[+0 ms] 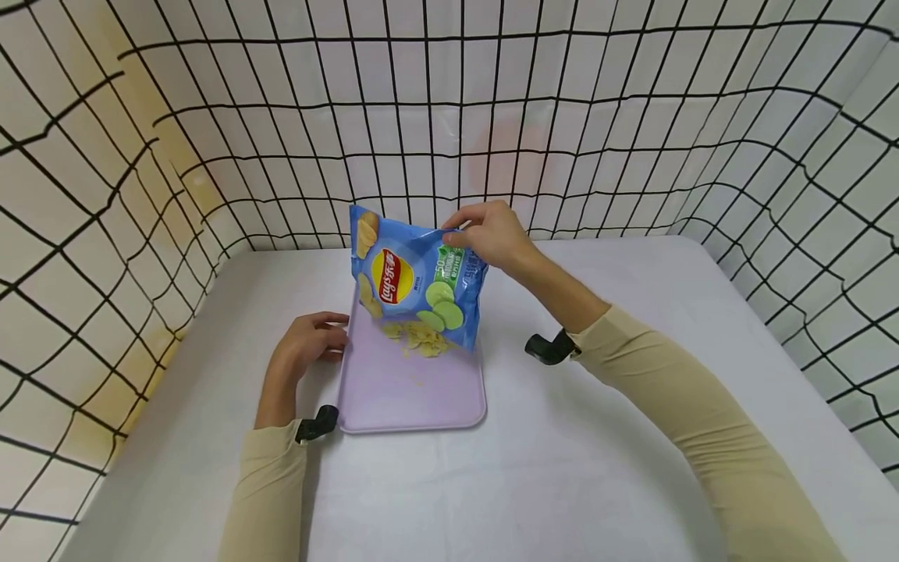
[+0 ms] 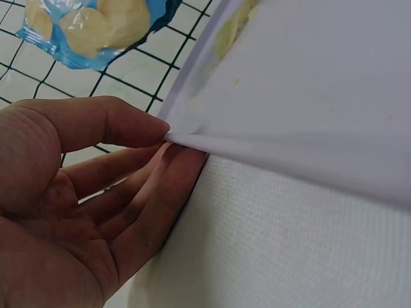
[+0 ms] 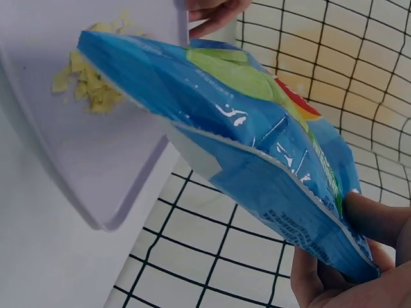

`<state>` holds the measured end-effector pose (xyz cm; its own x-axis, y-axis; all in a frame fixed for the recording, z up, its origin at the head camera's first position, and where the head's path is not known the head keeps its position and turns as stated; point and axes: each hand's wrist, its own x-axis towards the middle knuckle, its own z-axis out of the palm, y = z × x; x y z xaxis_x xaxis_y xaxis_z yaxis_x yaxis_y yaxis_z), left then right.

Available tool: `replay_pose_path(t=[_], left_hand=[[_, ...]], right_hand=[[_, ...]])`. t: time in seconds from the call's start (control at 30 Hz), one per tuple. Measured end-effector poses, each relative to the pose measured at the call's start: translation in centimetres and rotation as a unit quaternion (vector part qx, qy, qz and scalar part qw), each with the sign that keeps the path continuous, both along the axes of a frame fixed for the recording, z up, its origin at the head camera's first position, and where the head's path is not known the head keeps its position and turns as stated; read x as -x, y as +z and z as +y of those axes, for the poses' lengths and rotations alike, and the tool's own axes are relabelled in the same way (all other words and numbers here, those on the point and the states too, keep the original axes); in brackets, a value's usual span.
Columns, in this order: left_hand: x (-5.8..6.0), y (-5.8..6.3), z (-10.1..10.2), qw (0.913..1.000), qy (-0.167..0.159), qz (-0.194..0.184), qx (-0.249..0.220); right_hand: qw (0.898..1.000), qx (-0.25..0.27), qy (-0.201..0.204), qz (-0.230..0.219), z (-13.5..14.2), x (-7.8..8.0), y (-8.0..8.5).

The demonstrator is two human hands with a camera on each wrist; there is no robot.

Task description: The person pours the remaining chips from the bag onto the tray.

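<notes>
A blue chip bag point(image 1: 421, 273) with a red and yellow logo hangs tilted over the far half of a lilac tray point(image 1: 414, 402). My right hand point(image 1: 492, 234) pinches its upper right corner, thumb on one face and fingers behind in the right wrist view. Broken potato chips point(image 1: 424, 340) lie in a small heap on the tray below the bag. At the tray's left side, my left hand point(image 1: 312, 343) pinches the rim between thumb and fingers, seen closely in the left wrist view. The bag's lower edge partly covers the heap.
A white-covered table point(image 1: 604, 468) carries the tray. Black wire grid point(image 1: 449, 101) stands along the back and both sides. A black wrist mount point(image 1: 550, 348) sticks out from the right sleeve, and another point(image 1: 319, 423) from the left sleeve beside the tray.
</notes>
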<state>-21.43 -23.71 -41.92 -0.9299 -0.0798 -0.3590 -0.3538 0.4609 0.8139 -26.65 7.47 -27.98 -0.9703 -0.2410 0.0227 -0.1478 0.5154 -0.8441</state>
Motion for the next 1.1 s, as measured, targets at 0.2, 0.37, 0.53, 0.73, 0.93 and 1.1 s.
replay_pose_path(t=[0.2, 0.37, 0.53, 0.73, 0.93, 1.1], left_hand=[[-0.06, 0.08, 0.01, 1.0, 0.0, -0.001, 0.0], [0.01, 0.12, -0.08, 1.0, 0.002, 0.001, 0.001], [-0.02, 0.31, 0.02, 1.0, 0.002, 0.0, -0.002], [-0.09, 0.43, 0.07, 1.0, 0.005, -0.006, -0.001], [-0.18, 0.35, 0.18, 0.9999, 0.005, -0.006, -0.011], [-0.15, 0.13, 0.0, 1.0, 0.001, -0.002, -0.005]], right_hand=[[1.0, -0.011, -0.002, 0.004, 0.03, -0.04, -0.02], [1.0, 0.007, -0.007, 0.005, -0.01, 0.0, 0.32], [1.0, 0.003, -0.005, 0.002, -0.16, 0.15, 0.33], [1.0, 0.001, -0.006, 0.004, -0.26, 0.12, 0.17], [1.0, -0.004, -0.005, -0.001, -0.15, 0.17, 0.06], [1.0, 0.001, -0.008, 0.002, -0.14, 0.22, 0.26]])
